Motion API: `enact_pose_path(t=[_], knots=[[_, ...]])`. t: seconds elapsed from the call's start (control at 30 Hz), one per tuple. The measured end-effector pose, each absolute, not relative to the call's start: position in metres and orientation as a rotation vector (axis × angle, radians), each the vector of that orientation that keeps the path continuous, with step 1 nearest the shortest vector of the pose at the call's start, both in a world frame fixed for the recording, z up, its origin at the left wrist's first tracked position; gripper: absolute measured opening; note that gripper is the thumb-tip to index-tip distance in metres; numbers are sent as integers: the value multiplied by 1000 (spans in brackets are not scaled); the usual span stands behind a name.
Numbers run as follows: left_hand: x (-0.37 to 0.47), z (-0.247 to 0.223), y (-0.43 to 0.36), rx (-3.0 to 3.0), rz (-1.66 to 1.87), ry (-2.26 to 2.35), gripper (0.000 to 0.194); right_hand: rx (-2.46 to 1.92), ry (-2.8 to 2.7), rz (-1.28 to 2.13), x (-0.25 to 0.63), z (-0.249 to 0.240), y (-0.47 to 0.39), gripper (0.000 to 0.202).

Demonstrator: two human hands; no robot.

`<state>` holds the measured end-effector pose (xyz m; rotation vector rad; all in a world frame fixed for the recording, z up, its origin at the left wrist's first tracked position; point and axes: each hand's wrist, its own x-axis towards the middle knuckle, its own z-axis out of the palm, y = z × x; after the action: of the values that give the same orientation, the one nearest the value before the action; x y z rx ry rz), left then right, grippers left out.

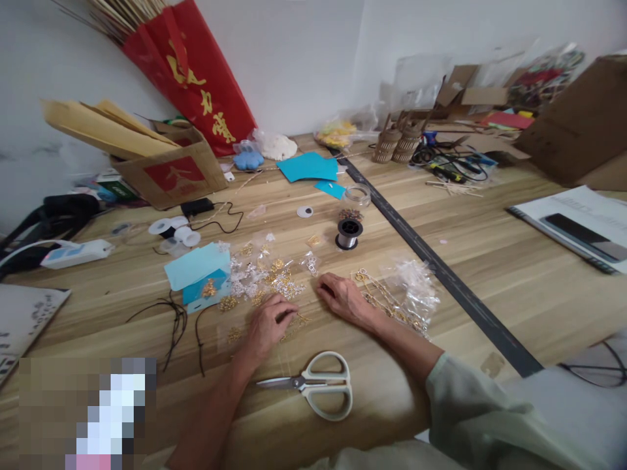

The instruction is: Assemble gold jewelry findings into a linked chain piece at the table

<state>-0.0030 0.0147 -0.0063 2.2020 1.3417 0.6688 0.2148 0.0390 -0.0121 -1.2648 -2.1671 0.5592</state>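
Observation:
My left hand is over the table, thumb and forefinger pinched on a thin gold chain-like piece. To its right, my right hand rests on the wood with its fingers curled together; whatever is in them, if anything, is too small to make out. Small bags of gold and silver jewellery findings spread out beyond my left hand. Scissors with cream handles lie closed in front of me. A spool of silver wire stands beyond my right hand.
A glass jar of beads stands behind the spool. Gold chains and clear plastic bags lie beside my right forearm. Blue cards and black cords are at left. A dark strip crosses the table.

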Motion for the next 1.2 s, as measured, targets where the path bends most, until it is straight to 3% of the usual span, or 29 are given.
enact_pose_path(t=[0.97,1.2], knots=[[-4,-14,17,2231,801,1276,17,-1281,-2171,580,215,-13,40,8],[-4,-13,17,2236,741,1286,11,-1280,-2172,592,215,-11,40,8]])
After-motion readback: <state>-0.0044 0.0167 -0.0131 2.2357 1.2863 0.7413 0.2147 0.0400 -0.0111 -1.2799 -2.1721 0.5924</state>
